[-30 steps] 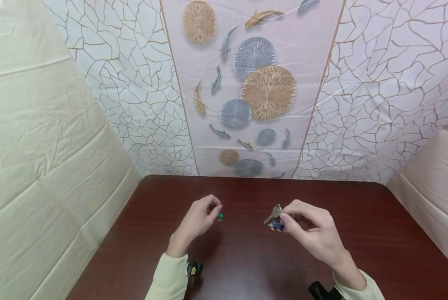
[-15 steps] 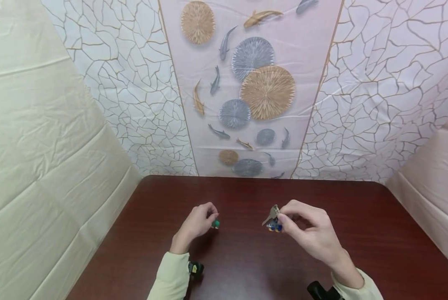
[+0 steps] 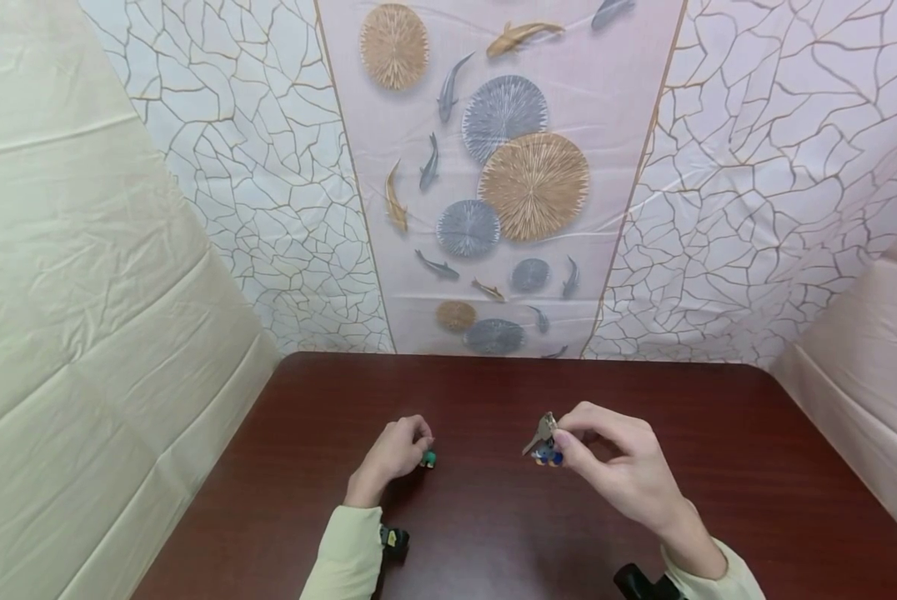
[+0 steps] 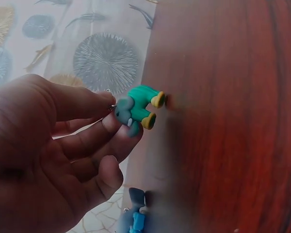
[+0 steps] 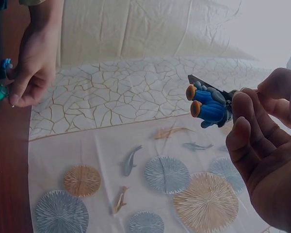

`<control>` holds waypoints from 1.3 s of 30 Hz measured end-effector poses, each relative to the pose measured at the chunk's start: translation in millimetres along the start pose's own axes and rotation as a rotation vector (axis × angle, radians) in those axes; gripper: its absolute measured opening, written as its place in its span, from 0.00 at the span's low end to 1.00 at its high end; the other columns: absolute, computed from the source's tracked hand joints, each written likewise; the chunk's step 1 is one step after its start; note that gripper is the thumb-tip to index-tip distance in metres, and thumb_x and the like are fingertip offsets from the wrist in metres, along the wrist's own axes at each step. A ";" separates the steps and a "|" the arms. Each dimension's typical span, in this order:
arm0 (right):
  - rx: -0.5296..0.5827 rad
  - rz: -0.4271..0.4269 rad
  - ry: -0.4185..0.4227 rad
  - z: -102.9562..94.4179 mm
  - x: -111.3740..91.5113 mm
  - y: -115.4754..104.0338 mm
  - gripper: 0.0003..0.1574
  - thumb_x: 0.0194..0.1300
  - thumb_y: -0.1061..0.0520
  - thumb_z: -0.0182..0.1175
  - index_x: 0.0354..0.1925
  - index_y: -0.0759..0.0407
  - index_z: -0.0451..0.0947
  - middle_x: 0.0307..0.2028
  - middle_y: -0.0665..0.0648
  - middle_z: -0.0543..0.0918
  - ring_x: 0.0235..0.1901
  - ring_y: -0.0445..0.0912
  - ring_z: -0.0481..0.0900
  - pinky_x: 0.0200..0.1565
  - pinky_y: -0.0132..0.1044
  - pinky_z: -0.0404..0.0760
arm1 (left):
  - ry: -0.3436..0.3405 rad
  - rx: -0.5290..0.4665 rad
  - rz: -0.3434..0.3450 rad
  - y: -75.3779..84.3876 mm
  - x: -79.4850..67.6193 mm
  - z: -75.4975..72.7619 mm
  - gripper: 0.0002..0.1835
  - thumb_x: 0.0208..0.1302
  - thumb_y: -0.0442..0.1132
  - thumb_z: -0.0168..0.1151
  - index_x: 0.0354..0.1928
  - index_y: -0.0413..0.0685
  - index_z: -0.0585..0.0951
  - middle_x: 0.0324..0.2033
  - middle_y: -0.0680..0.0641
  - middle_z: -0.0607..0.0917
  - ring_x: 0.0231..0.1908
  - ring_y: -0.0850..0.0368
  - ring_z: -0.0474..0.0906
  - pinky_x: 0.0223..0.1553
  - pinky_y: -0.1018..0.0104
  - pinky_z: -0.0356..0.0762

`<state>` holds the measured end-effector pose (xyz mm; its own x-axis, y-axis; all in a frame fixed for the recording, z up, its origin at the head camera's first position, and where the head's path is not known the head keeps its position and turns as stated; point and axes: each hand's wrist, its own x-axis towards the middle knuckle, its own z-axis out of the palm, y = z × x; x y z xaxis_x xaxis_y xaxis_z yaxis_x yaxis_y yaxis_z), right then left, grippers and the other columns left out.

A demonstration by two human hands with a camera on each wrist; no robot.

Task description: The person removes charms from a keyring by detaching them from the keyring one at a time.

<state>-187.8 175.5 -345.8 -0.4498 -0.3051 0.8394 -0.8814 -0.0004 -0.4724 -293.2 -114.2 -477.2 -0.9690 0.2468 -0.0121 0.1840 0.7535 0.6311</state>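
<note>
My left hand (image 3: pixel 394 452) pinches a small green elephant charm (image 4: pixel 143 97) by the metal ring at its head, thumb and forefinger together. The charm's yellow feet are right at the tabletop in the left wrist view. Below that hand, a small blue figure (image 4: pixel 137 218) shows at the frame's bottom edge; in the head view the hand hides it. My right hand (image 3: pixel 623 462) is raised over the table, pinching a key (image 3: pixel 543 433) with a blue elephant charm (image 5: pixel 209 108) hanging from it. The charm's orange feet point away from the fingers in the right wrist view.
The dark red-brown table (image 3: pixel 493 533) spreads under both hands. A patterned cloth (image 3: pixel 493 167) with fish and round shapes hangs behind its far edge. Cream cloth (image 3: pixel 118 333) hangs on the left side, and pale cloth (image 3: pixel 861 333) on the right.
My left hand has moved down and slightly left with the green elephant charm, bringing it to the table. The right hand has barely shifted, still holding the key and blue elephant charm.
</note>
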 end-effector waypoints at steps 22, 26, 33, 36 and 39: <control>-0.013 -0.007 0.009 -1.5 0.0 -1.2 0.20 0.47 0.85 0.58 0.33 0.66 0.79 0.27 0.57 0.81 0.27 0.34 0.79 0.24 0.24 0.78 | 0.016 0.049 -0.006 -4.2 0.0 0.2 0.06 0.71 0.39 0.56 0.38 0.48 0.81 0.29 0.51 0.81 0.26 0.59 0.73 0.28 0.66 0.72; -0.026 0.004 0.010 -2.2 -0.5 -0.6 0.20 0.48 0.85 0.58 0.33 0.66 0.80 0.26 0.56 0.81 0.26 0.36 0.78 0.24 0.24 0.77 | 0.009 0.011 -0.024 -2.9 -0.7 -2.3 0.08 0.72 0.41 0.54 0.42 0.48 0.81 0.30 0.51 0.81 0.27 0.59 0.74 0.30 0.65 0.73; -0.044 0.014 0.011 -3.2 -2.3 2.0 0.21 0.47 0.85 0.58 0.33 0.65 0.80 0.26 0.56 0.81 0.24 0.37 0.77 0.23 0.24 0.77 | 0.030 -0.007 0.021 4.3 -0.1 -8.4 0.09 0.73 0.42 0.54 0.45 0.47 0.81 0.29 0.52 0.81 0.26 0.59 0.74 0.31 0.64 0.73; -0.043 0.009 0.010 -3.4 -2.8 3.3 0.21 0.46 0.85 0.58 0.33 0.65 0.80 0.26 0.56 0.80 0.24 0.37 0.77 0.23 0.24 0.77 | 0.041 0.012 0.061 9.8 -0.3 -11.6 0.09 0.73 0.43 0.54 0.44 0.49 0.81 0.30 0.53 0.81 0.25 0.60 0.73 0.32 0.64 0.73; -0.046 0.011 0.009 -3.4 -2.8 3.7 0.22 0.46 0.86 0.58 0.33 0.65 0.80 0.26 0.56 0.81 0.25 0.37 0.77 0.24 0.24 0.77 | 0.039 0.027 0.099 17.1 -1.4 -14.6 0.09 0.73 0.43 0.54 0.44 0.50 0.81 0.31 0.53 0.82 0.25 0.61 0.73 0.32 0.64 0.73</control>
<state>-190.3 179.6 -349.0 -0.4603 -0.2960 0.8370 -0.8822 0.0467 -0.4686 -291.1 -110.5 -455.1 -0.9516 0.2969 0.0799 0.2827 0.7427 0.6070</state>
